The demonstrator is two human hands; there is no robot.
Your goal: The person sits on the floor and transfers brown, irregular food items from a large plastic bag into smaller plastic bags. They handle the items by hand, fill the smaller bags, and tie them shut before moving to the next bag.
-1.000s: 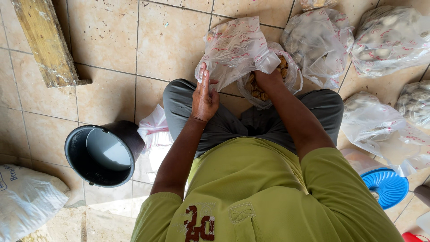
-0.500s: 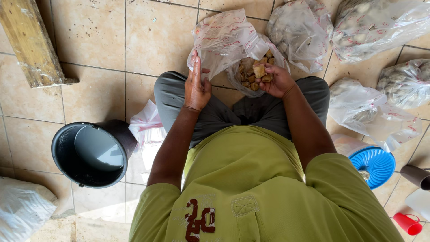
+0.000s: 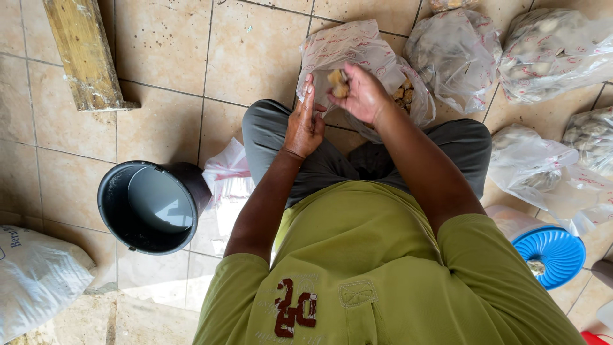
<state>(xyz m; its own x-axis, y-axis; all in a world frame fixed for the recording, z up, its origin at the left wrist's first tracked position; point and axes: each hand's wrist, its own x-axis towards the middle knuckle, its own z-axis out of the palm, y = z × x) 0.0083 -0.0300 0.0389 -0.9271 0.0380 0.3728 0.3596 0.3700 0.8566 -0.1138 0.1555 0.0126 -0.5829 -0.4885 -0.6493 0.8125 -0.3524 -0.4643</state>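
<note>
I sit on a tiled floor with a clear plastic bag [image 3: 357, 54] of brown lumps in front of my knees. My right hand [image 3: 361, 96] is raised over the bag's mouth and grips a few brown lumps [image 3: 337, 82] in its fingers. My left hand [image 3: 305, 121] stands edge-up just left of the lumps, fingers straight and together, holding nothing; whether it touches the bag I cannot tell. More brown lumps [image 3: 403, 92] show inside the bag behind my right hand.
A black bucket [image 3: 153, 206] lies on its side left of my knee, beside a crumpled plastic bag [image 3: 225, 182]. A wooden plank [image 3: 83, 51] lies far left. Several filled plastic bags [image 3: 549, 51] crowd the right. A blue lid [image 3: 552, 252] and a white sack [image 3: 35, 275] lie near.
My right hand has come up out of the bag with brown lumps in its fingers. My left hand stays beside the bag's mouth.
</note>
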